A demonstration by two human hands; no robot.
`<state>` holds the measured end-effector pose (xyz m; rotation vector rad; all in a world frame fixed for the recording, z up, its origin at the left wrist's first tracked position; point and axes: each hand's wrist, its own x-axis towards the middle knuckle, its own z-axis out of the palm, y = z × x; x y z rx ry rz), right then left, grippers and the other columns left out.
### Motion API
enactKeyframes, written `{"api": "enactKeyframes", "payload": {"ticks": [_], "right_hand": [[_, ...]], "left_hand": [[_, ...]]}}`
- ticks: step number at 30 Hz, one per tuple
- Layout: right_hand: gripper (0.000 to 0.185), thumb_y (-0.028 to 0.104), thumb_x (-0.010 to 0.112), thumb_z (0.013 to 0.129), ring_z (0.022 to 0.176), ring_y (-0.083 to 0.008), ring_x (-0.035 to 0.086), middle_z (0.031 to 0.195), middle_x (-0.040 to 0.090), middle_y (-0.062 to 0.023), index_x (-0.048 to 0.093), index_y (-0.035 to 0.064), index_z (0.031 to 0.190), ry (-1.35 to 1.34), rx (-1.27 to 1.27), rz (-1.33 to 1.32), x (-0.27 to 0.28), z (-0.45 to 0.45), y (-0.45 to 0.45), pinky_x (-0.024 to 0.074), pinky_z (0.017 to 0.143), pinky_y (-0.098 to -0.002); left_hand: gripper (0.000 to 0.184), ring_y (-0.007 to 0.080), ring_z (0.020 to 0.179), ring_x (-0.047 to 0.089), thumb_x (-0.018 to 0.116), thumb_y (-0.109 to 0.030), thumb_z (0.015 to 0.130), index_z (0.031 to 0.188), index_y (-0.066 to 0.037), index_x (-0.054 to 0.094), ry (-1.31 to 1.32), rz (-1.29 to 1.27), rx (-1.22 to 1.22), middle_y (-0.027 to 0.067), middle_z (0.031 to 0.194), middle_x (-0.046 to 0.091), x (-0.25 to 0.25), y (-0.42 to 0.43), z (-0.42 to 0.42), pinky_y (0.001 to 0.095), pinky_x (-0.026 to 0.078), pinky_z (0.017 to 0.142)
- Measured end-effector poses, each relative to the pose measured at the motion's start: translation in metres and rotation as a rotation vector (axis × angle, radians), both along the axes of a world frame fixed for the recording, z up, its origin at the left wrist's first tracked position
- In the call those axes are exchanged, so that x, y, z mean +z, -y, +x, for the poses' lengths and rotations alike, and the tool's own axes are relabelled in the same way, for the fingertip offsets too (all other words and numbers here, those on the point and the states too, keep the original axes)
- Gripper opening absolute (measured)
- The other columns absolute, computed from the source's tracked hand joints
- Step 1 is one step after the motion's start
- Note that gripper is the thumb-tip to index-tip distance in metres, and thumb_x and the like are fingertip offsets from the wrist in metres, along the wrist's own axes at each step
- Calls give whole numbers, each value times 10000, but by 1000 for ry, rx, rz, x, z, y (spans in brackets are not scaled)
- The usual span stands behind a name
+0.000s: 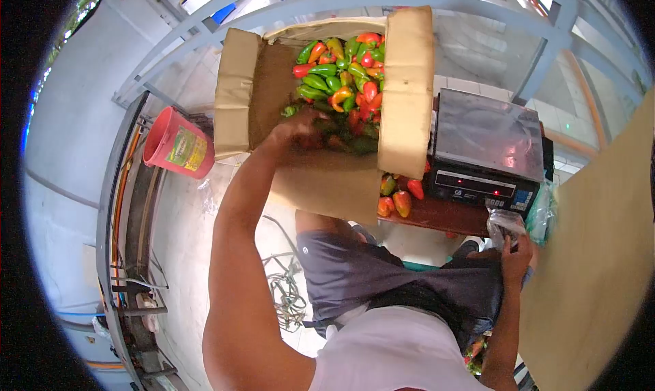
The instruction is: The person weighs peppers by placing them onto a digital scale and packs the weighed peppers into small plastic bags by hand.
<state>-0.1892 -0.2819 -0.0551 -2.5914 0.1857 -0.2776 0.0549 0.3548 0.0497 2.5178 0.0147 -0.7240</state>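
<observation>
Bucket: pink bucket (164, 142), yellow-and-green label, tilted in view, standing left of the carton.
Carton: open cardboard box (235, 94), flaps folded outward; brown interior bare on its left side.
Floor cord: tangled greenish cord (286, 295) on the pale floor, below the carton in view.
Left hand: left hand (307, 126), reached into the carton at the near-left edge of the pile; fingers lost in shadow, so cannot tell whether closed on anything.
Stock, boxed: peppers (339, 99), red, green and orange, heaped in the carton's right part.
Stock, loose: a few red and orange peppers (402, 203) on a reddish-brown board (450, 217), beside the scale.
Scale: black digital scale (488, 135), metal platter, red lights on its front panel.
Right hand: right hand (516, 254), thumb and fingers pinched together on a clear plastic bag (505, 222), just before the scale's keypad.
Second bag: greenish plastic bag (542, 214), by the scale's right front corner.
Panel: large tan sheet (597, 254), far right.
</observation>
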Motion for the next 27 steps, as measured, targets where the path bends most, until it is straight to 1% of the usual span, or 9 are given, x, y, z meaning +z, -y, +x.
{"api": "enactKeyframes", "payload": {"ticks": [5, 8, 11, 15, 17, 19, 21, 23, 27], "right_hand": [[335, 172, 698, 866, 1127, -418, 588, 1259, 624, -234, 647, -23, 1133, 60, -6, -92, -18, -1, 9, 453, 981, -467], [248, 108, 676, 860, 965, -398, 618, 1063, 633, -232, 634, -44, 1051, 180, -2, -188, -27, -2, 6, 479, 850, -456], [317, 174, 684, 866, 1106, -431, 597, 1208, 622, -222, 646, -20, 1114, -84, -53, -38, -2, 2, -7, 462, 975, -486], [284, 150, 675, 852, 1040, -408, 619, 1150, 628, -192, 645, 2, 1092, -1, 91, 9, 15, 9, -26, 496, 889, -467], [290, 136, 694, 821, 1009, -390, 632, 1138, 636, -171, 653, 20, 1084, 5, 129, 24, 5, 14, -25, 508, 849, -454], [320, 131, 691, 794, 1030, -382, 634, 1153, 636, -162, 654, 37, 1098, -64, 131, 57, 5, 22, -27, 516, 858, -449], [359, 144, 680, 787, 1058, -383, 629, 1182, 630, -167, 643, 56, 1133, -59, 120, 56, -8, 23, -26, 515, 889, -453], [402, 171, 664, 799, 1101, -391, 619, 1238, 619, -175, 626, 86, 1190, -113, 106, 10, -16, 21, -20, 510, 936, -462], [399, 175, 641, 820, 1125, -385, 608, 1264, 605, -167, 614, 74, 1205, -155, 117, 85, -11, 13, -12, 505, 948, -466]], "left_hand": [[761, 214, 1082, 641, 796, -101, 731, 1433, -143, 504, 60, 40, -119, 128, 1206, 658, 31, 6, -22, 472, 568, 801], [744, 242, 1056, 649, 778, -100, 770, 1448, -140, 472, 66, -285, 283, 111, 1167, 663, 74, 22, -59, 477, 597, 772], [664, 290, 990, 673, 752, -91, 789, 1396, -113, 484, 134, -893, 455, 126, 1108, 664, 92, 22, -77, 510, 627, 694], [482, 374, 800, 700, 706, -135, 821, 1263, -74, 524, 296, -1465, 233, 197, 1068, 658, 129, 76, -94, 547, 630, 629], [566, 420, 837, 700, 696, -282, 831, 1243, 60, 512, 217, -1732, 259, 246, 1053, 660, 138, 142, -115, 550, 627, 602], [670, 456, 978, 665, 597, -541, 836, 1250, -17, 545, -80, -2172, 450, 255, 1178, 618, 148, 242, -148, 613, 598, 619], [583, 379, 953, 665, 581, -541, 883, 1258, -94, 556, -423, -2407, 429, 156, 1159, 631, 123, 325, -166, 554, 595, 612], [499, 303, 928, 665, 566, -541, 931, 1266, -171, 567, -579, -2379, 446, 58, 1141, 645, 95, 384, -169, 495, 591, 605], [541, 308, 1041, 661, 535, -558, 950, 1324, -167, 534, -478, -1991, 552, 129, 1173, 652, 42, 431, -127, 446, 612, 730]]}}
